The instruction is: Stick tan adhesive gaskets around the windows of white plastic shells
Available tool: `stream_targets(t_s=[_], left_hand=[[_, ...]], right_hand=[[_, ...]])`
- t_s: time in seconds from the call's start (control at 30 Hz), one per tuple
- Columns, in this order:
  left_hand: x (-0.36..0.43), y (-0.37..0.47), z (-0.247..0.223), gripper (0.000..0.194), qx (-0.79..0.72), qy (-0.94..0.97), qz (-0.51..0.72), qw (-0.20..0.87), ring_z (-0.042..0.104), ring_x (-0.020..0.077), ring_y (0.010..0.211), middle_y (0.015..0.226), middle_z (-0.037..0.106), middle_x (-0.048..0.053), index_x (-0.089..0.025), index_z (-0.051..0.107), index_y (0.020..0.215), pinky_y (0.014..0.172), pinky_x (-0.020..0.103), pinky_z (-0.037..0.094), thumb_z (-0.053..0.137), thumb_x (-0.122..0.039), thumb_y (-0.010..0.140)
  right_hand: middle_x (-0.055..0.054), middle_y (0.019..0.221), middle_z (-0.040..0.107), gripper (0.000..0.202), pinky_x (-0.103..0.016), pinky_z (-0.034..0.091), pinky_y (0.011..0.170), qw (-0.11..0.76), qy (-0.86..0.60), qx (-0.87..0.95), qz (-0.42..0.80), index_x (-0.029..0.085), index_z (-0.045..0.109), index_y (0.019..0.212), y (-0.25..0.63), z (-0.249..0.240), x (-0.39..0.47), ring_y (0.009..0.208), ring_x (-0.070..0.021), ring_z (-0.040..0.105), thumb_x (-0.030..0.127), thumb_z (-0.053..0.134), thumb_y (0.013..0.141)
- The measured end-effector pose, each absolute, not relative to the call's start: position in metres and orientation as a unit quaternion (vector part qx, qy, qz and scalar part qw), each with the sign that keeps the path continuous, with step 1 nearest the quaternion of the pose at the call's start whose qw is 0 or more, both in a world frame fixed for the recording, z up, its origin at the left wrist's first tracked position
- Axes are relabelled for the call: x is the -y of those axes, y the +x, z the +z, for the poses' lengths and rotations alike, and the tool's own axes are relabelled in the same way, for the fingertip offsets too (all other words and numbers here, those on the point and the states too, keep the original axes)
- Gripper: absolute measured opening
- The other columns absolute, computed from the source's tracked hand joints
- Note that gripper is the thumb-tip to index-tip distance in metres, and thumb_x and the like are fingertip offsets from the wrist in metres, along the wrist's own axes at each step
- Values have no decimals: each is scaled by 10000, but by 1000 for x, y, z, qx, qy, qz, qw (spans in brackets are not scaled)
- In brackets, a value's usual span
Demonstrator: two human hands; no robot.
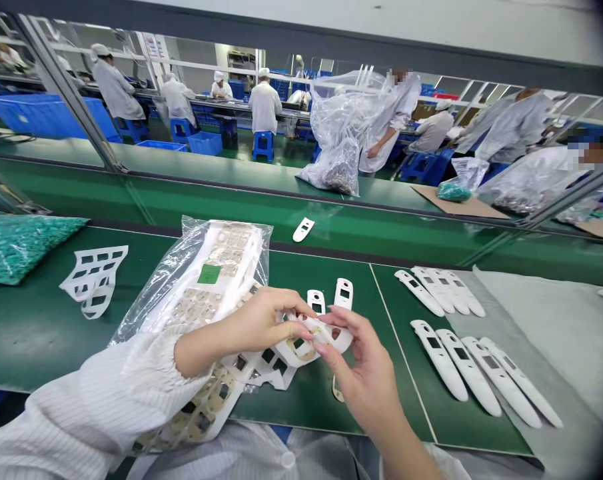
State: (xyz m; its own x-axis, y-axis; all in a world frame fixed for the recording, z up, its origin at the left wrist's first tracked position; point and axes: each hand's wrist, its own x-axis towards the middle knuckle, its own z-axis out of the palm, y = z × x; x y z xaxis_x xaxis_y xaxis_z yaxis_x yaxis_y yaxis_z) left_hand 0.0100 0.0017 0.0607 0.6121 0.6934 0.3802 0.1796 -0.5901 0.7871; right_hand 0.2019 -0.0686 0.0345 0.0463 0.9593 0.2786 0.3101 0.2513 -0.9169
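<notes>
Standing in a workshop [291, 150], a green table [21, 340] is backed by a green ledge [231, 213], beyond which workers in white coats [265, 105] are seen. Above the table, a curled white sheet [307, 357] with cut-out windows is pinched by the left hand [266, 321] and the right hand [365, 373], its long axis laid crosswise, one end pointed toward a plastic bag [152, 297].

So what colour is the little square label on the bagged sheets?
The label is green, clearest in the head view.

No lettering can be read, either on the green label [209, 273] or the distant, blurred wall notice [155, 46].
</notes>
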Motion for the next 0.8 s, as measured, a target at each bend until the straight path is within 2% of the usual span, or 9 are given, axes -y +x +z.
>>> stream_targets(t_s=[0.1, 0.17, 0.33, 0.43, 0.5, 0.6, 0.8], left_hand=[[-2, 11, 62, 110, -245, 825, 355, 366, 671, 128, 758, 846, 722, 41, -158, 727, 898, 688, 209, 509, 659, -243, 884], [-1, 10, 65, 126, -230, 833, 353, 358, 672, 131, 768, 850, 724, 51, -149, 729, 884, 698, 213, 515, 634, -230, 902], [1, 8, 76, 167, -198, 872, 322, 311, 633, 131, 747, 796, 714, 48, -125, 720, 861, 726, 233, 493, 575, -168, 933], [2, 7, 78, 195, -192, 889, 315, 271, 602, 141, 732, 784, 693, 60, -103, 695, 841, 710, 249, 476, 541, -161, 948], [3, 8, 78, 208, -189, 897, 315, 245, 597, 150, 747, 809, 688, 75, -91, 679, 854, 705, 254, 474, 514, -161, 960], [5, 8, 76, 212, -179, 910, 310, 209, 591, 165, 777, 837, 686, 92, -79, 660, 858, 716, 268, 471, 483, -128, 965], [11, 5, 80, 190, -167, 928, 282, 178, 556, 164, 819, 898, 670, 74, -86, 629, 904, 767, 273, 468, 452, -17, 924]], right_hand=[[-29, 889, 737, 163, -289, 557, 694, 499, -491, 648, 299, 260, 718, 993, 198, 37, 68, 780, -165, 684, 272, 679, 835], [-15, 834, 737, 129, -287, 557, 667, 508, -477, 661, 278, 270, 740, 942, 197, 37, 67, 757, -159, 677, 226, 673, 841], [2, 845, 749, 208, -354, 562, 799, 522, -451, 687, 228, 302, 743, 932, 203, 38, 66, 894, -189, 665, 139, 693, 813], [-34, 1034, 725, 321, -382, 552, 885, 492, -468, 701, 217, 291, 699, 1084, 209, 42, 67, 1037, -208, 636, 150, 717, 796], [-50, 1105, 693, 349, -361, 561, 875, 464, -474, 717, 215, 283, 666, 1134, 210, 46, 68, 1073, -200, 622, 148, 698, 813], [-28, 987, 704, 327, -330, 575, 799, 461, -445, 733, 228, 281, 668, 1088, 209, 51, 67, 976, -172, 644, 71, 637, 838], [-21, 810, 688, 329, -328, 531, 620, 510, -390, 734, 220, 232, 705, 946, 204, 55, 64, 772, -169, 631, -39, 655, 766]])
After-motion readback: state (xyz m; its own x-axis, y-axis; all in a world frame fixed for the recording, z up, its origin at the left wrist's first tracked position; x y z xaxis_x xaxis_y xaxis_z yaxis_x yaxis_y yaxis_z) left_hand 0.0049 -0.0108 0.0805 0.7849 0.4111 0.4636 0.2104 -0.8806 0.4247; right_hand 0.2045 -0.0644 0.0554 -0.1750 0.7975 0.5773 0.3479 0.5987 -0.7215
